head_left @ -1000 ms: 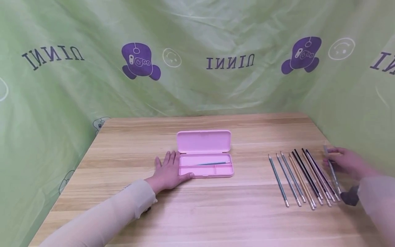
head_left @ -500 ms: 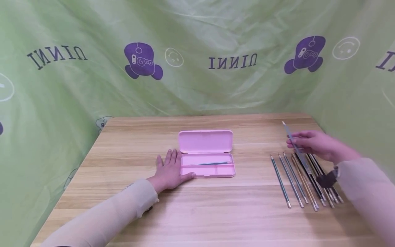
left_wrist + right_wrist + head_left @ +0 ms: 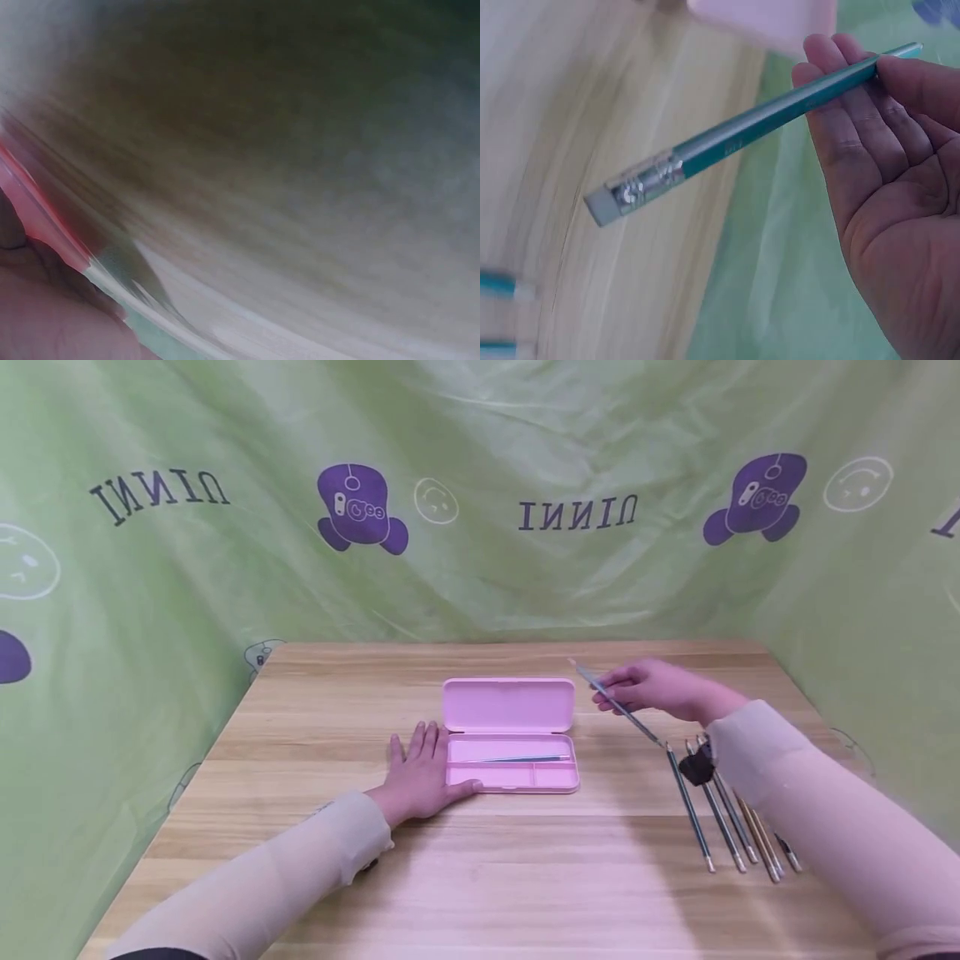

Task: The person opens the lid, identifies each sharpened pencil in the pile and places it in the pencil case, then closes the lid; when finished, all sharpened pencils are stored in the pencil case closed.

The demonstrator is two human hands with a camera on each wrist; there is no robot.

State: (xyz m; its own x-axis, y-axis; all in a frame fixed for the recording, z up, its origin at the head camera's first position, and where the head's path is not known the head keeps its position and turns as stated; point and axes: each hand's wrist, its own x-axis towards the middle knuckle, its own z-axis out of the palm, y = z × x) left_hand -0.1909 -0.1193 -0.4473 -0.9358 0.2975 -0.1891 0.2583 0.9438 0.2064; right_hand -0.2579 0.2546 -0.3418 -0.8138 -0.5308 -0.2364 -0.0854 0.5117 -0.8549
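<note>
Now one teal pencil (image 3: 619, 706) is pinched in the right hand (image 3: 648, 687), held in the air just right of the open pink pencil case (image 3: 510, 737).
One more pencil (image 3: 521, 758) lies inside the case; about five show in a row (image 3: 723, 814) on the tabletop (image 3: 480, 860), partly hidden by the right sleeve. The left hand (image 3: 422, 772) lies flat, fingers spread, against the case's left side. The green backdrop (image 3: 225, 585) reads mirrored "UINNI".

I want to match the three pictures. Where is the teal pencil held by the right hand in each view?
Head: the teal pencil is right of centre, pinched by the right hand.
Left wrist: not in it.
Right wrist: it runs diagonally across the upper middle.
Shared landmark: the pink plastic pencil case.
</note>
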